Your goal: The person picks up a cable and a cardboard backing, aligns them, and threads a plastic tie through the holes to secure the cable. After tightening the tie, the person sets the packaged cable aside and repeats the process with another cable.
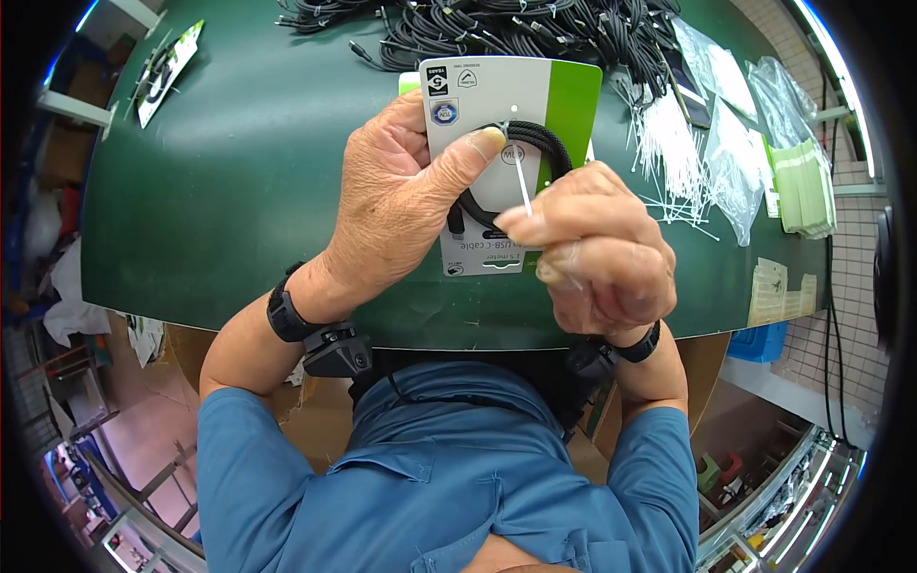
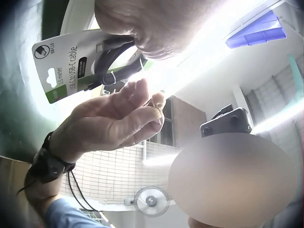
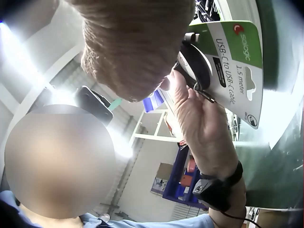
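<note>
My left hand (image 1: pixel 387 196) grips a white and green USB-C cable card (image 1: pixel 581 100), its thumb pressing on a coiled black cable (image 1: pixel 544 140) that lies against the card's face. A thin white cable tie (image 1: pixel 522 186) runs from the coil near the thumb tip. Its tail is pinched between thumb and fingers of my right hand (image 1: pixel 611 248), just in front of the card's lower part. The left wrist view shows a second tie loop (image 2: pixel 113 77) round the coil. In the right wrist view, the left hand's palm (image 3: pixel 204 123) is behind the coil.
A heap of black cables (image 1: pixel 497 33) covers the far side of the green table (image 1: pixel 239 162). Loose white cable ties (image 1: pixel 673 143), clear plastic bags (image 1: pixel 735 167) and a stack of green cards (image 1: pixel 804 191) lie to the right. Another carded cable (image 1: pixel 172 72) is at the far left.
</note>
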The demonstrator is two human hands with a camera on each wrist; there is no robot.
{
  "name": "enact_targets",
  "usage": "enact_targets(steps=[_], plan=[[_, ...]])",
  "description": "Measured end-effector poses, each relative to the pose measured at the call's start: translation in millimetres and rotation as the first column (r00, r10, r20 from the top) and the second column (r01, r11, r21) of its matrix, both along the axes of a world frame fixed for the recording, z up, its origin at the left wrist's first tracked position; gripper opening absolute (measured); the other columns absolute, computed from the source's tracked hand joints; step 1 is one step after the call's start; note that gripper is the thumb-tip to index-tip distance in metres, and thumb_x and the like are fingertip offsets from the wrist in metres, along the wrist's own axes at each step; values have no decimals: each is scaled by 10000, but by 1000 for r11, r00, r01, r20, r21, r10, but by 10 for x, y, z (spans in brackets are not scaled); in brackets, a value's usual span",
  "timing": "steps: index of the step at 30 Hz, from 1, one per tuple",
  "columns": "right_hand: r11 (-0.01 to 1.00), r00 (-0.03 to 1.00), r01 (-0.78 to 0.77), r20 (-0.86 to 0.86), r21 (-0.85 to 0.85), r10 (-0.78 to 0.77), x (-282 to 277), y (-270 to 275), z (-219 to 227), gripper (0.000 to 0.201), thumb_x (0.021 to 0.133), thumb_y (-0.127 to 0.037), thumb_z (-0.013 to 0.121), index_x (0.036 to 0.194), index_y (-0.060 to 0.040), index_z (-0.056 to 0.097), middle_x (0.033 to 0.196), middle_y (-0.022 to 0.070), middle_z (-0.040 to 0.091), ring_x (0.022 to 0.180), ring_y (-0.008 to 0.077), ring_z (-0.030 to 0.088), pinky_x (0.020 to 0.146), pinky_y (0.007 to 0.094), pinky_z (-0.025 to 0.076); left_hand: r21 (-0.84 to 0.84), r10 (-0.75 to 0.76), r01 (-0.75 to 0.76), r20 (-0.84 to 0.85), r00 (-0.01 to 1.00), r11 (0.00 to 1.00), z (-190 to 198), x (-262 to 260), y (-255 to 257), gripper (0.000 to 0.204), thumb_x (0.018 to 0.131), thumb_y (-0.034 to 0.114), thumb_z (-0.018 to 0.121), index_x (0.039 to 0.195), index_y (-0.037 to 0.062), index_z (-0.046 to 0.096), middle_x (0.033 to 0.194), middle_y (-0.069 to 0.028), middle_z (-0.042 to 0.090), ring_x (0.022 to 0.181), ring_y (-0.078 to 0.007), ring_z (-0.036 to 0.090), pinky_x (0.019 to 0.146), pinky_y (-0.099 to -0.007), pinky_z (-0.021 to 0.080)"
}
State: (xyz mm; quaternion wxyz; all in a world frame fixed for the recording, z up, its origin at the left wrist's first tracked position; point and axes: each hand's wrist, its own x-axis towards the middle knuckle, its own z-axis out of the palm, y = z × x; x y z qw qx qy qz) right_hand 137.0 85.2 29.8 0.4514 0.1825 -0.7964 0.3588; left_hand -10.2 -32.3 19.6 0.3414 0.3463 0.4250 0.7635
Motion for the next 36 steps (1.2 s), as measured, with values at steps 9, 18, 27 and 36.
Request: enact_targets(steps=[9, 18, 27, 36], plan=[[961, 966, 252, 26, 113, -257, -67, 13, -12, 251, 889, 89, 728, 1083, -1, 597, 976, 178, 738, 792, 261, 714, 714, 362, 576, -74, -10, 7, -36, 999, 997, -88, 35, -11, 291, 980, 55, 685, 1247, -47, 628, 1126, -112, 736, 992, -135, 700, 898, -291, 584], [884, 943, 329, 166, -331, -289, 23, -34, -97, 210, 840, 73, 792, 1009, 26, 675, 909, 170, 749, 859, 239, 729, 728, 331, 577, -120, -52, 42, -80, 995, 992, -152, 104, -20, 337, 975, 55, 685, 1292, -42, 621, 1141, -116, 736, 1003, -136, 702, 886, -292, 590], [926, 918, 372, 124, 64, -377, -19, 172, 35, 209, 824, 60, 804, 1016, 15, 733, 943, 144, 753, 855, 231, 714, 723, 309, 564, -132, -69, 62, -50, 996, 989, -179, 98, 6, 344, 975, 55, 678, 1301, -37, 619, 1130, -112, 738, 979, -127, 705, 872, -288, 598], [891, 912, 391, 37, 230, -410, -39, 272, -33, 273, 803, 55, 809, 1062, -9, 750, 961, 139, 740, 851, 245, 711, 708, 325, 559, -145, -68, 65, -19, 997, 987, -186, 98, 13, 335, 975, 50, 674, 1294, -35, 619, 1126, -112, 738, 978, -124, 704, 864, -280, 598]])
